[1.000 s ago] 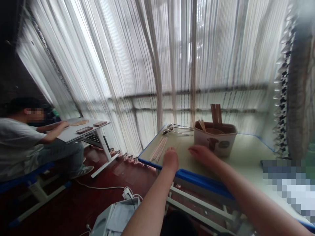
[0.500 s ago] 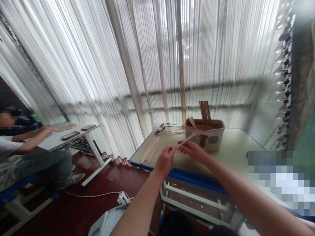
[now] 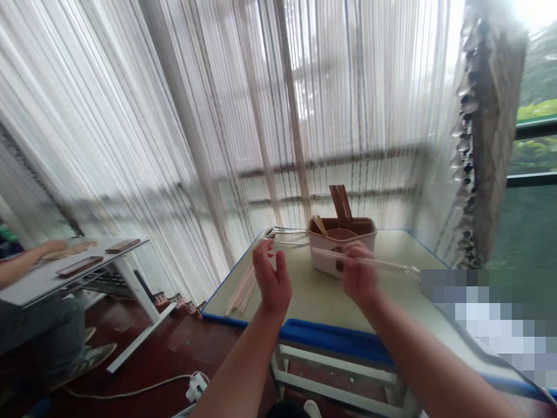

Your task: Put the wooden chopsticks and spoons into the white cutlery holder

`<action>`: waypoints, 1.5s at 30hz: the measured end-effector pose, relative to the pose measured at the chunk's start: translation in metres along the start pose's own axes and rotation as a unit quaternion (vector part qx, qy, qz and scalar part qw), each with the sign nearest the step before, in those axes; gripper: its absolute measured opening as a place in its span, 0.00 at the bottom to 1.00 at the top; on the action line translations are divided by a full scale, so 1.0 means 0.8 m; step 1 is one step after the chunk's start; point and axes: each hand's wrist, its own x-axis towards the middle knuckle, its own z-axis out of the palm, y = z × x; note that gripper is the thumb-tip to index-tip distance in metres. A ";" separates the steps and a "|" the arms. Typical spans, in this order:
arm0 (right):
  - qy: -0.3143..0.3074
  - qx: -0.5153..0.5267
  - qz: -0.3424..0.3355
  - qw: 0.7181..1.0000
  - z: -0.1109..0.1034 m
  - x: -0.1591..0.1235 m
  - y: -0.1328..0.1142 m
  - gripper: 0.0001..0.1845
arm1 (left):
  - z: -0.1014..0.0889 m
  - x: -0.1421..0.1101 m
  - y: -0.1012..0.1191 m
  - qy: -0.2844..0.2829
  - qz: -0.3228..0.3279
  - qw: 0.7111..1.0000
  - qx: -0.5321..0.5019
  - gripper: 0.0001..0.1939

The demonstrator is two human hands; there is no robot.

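Observation:
My right hand (image 3: pixel 359 276) is raised above the table (image 3: pixel 313 296) with its fingers closed on a thin pale wooden stick (image 3: pixel 383 263), which lies level and points right. My left hand (image 3: pixel 270 277) hovers beside it, fingers apart and holding nothing. Just behind my right hand stands a white tub (image 3: pixel 339 244) with brown wooden sticks upright in it. A bundle of pale sticks (image 3: pixel 241 288) lies on the table near its left edge.
The table has a blue rim (image 3: pixel 331 339). Metal utensils (image 3: pixel 282 233) lie at its far edge near the curtain (image 3: pixel 217 116). At the left another person's arm (image 3: pixel 26 264) rests on a white desk (image 3: pixel 65 270) with brown pieces. A cable and plug (image 3: pixel 195 384) lie on the floor.
My right hand has lifted the stick off the table and turned it level, pointing right. My left hand let go of it and opened. The view swung right.

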 end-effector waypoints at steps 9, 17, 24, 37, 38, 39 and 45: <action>0.196 -0.112 0.024 0.974 -0.022 0.033 0.003 0.07 | 0.140 0.018 -0.014 -0.090 0.036 0.995 0.009 0.15; -0.033 -0.323 0.101 0.940 -0.013 0.036 0.010 0.09 | 0.154 0.013 -0.001 -0.094 0.005 0.993 -0.066 0.09; -0.073 -0.368 0.100 0.921 -0.005 0.021 0.022 0.12 | 0.145 0.019 0.003 -0.124 0.020 0.990 -0.063 0.09; -0.109 -0.363 0.100 0.920 -0.001 0.022 0.015 0.11 | 0.140 0.015 0.008 -0.156 0.004 0.985 -0.075 0.11; -0.114 -0.358 0.101 0.921 -0.001 0.022 0.014 0.12 | 0.140 0.015 0.009 -0.158 0.006 0.985 -0.069 0.11; -0.120 -0.353 0.102 0.922 -0.002 0.022 0.015 0.13 | 0.141 0.016 0.010 -0.159 0.008 0.985 -0.065 0.11; -0.113 -0.316 0.140 0.932 -0.002 0.023 0.022 0.20 | 0.145 0.029 0.012 -0.151 -0.012 0.982 -0.114 0.13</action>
